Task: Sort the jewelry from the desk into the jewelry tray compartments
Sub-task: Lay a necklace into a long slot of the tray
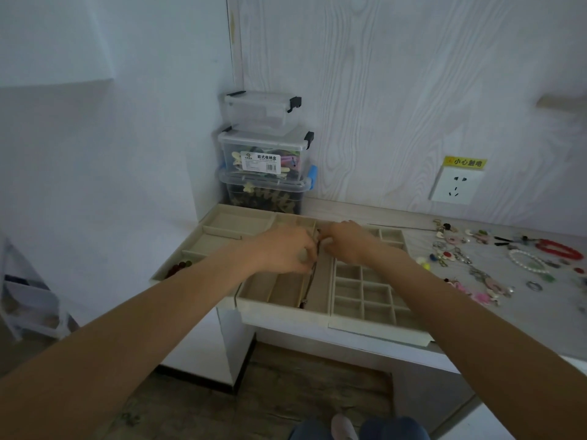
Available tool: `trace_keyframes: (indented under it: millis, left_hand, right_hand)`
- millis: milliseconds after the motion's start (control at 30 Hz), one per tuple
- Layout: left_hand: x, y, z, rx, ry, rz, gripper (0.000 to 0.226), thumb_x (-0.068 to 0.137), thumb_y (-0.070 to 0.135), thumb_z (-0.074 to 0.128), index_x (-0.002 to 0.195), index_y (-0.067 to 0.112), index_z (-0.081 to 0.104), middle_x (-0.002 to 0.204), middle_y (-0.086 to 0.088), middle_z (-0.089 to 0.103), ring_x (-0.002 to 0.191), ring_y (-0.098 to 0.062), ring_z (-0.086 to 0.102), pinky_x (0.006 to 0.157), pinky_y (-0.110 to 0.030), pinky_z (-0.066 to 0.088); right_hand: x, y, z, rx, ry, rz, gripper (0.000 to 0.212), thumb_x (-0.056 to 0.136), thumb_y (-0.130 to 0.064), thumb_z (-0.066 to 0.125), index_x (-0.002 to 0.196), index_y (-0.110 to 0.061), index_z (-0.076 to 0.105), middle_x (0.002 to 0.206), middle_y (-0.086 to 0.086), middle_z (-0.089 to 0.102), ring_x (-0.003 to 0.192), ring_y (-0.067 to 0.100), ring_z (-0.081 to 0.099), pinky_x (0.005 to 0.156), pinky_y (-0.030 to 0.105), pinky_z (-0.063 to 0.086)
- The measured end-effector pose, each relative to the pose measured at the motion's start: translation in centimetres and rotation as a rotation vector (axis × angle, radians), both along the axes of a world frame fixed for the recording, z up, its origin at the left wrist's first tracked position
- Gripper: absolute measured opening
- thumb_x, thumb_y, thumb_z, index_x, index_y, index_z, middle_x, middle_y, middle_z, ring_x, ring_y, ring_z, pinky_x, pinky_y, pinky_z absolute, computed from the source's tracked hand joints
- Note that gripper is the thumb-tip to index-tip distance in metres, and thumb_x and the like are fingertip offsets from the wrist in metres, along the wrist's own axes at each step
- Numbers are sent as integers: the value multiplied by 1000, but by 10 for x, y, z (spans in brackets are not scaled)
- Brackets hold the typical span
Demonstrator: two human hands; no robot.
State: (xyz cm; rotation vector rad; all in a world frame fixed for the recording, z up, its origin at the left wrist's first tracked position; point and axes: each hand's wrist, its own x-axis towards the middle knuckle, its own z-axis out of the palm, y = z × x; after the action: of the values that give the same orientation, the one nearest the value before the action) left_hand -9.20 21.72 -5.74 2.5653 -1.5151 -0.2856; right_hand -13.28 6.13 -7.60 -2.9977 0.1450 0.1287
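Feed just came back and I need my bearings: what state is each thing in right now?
Left hand: pinching the necklace.
Right hand: pinching the necklace too.
Necklace: laid along a long tray slot.
Jewelry tray: open, grid cells look bare.
Storage boxes: stacked, lids on.
Red bracelet: lying on the desk.

Left hand (286, 249) and right hand (346, 241) hide the necklace's (313, 274) upper end; jewelry (583, 282) at 3 o'clock is cut off.
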Motion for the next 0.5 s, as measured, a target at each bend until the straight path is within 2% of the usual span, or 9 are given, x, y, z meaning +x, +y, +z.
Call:
trace_keyframes:
  millis: [100,200,333,500]
  left_hand:
    - [-6,8,0,-32,-14,29,21,88,23,60,108,21,66,123,3,54,112,-16,51,91,-25,37]
    - [-13,16,-1,-15,-12,82,31,91,18,55,121,20,60,126,-1,55,112,-17,52,88,-24,38]
    - [-24,29,-7,8,-25,134,42,93,6,45,131,22,52,135,-2,52,121,-18,50,102,-34,39]
    - [-36,40,-15,23,-85,195,49,93,1,40,132,29,51,141,-1,47,130,-22,41,108,-43,29]
  right_hand:
    - [-18,14,5,50,-18,30,28,90,-23,55,114,-16,66,120,5,63,111,23,57,95,32,44]
    - [-36,29,8,131,-22,40,22,87,-18,59,104,-13,72,107,6,70,102,21,63,91,34,49]
    - [-56,47,8,198,-14,50,20,85,-16,64,102,-14,73,102,3,72,97,18,65,86,26,51]
    - [-71,60,4,222,-33,54,20,83,-17,66,102,-15,74,101,4,73,93,20,66,87,32,52]
